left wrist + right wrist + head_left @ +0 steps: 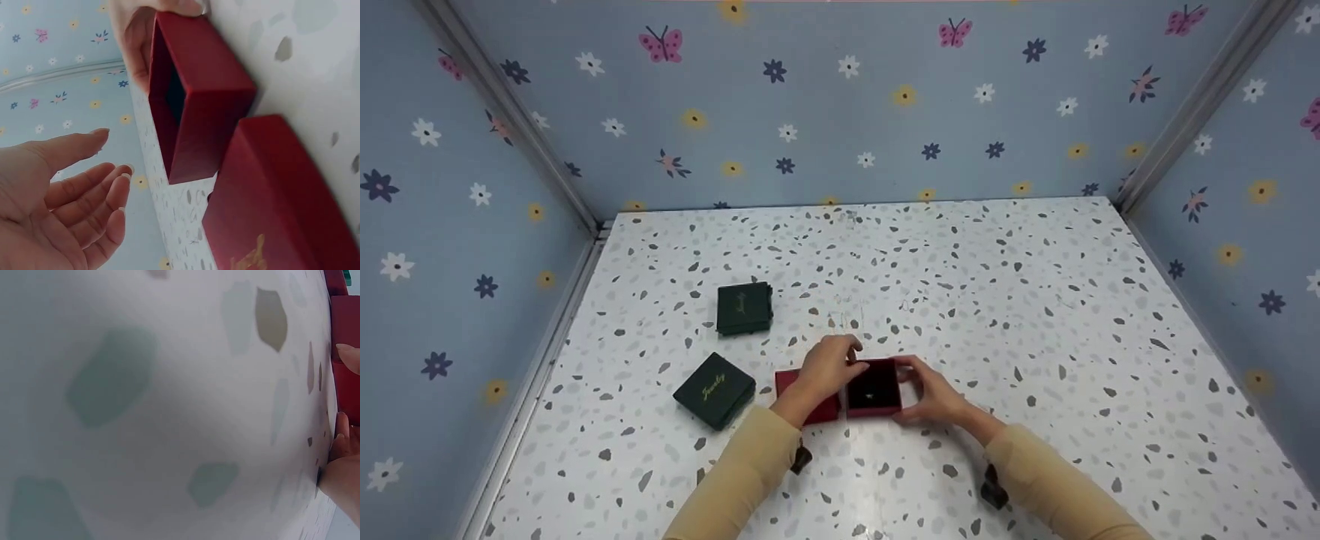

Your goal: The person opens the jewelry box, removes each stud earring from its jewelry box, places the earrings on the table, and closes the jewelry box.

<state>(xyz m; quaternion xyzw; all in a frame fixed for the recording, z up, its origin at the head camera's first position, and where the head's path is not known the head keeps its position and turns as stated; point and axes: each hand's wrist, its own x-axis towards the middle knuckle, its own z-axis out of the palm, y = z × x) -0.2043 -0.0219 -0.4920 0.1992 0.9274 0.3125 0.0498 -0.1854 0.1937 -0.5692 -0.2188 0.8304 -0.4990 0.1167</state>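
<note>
A red jewelry box (874, 412) sits uncovered on the table, its inside dark, with a small shiny piece (870, 395) in the middle. My right hand (936, 395) grips the box from its right side, thumb at the near corner and fingers at the far one. Beside the box on the left lies its red lid (823, 411), with gold lettering visible in the left wrist view. Over the lid and the box's left edge hovers my left hand (826, 365), partly covering the lid. Its fingers (90, 188) curve loosely around nothing in the left wrist view.
Two dark green jewelry boxes with gold lettering stand to the left, one nearer (714, 390) and one farther back (744, 309). The speckled white table (997, 285) is bounded by blue flowered walls (840, 105) at the back and sides.
</note>
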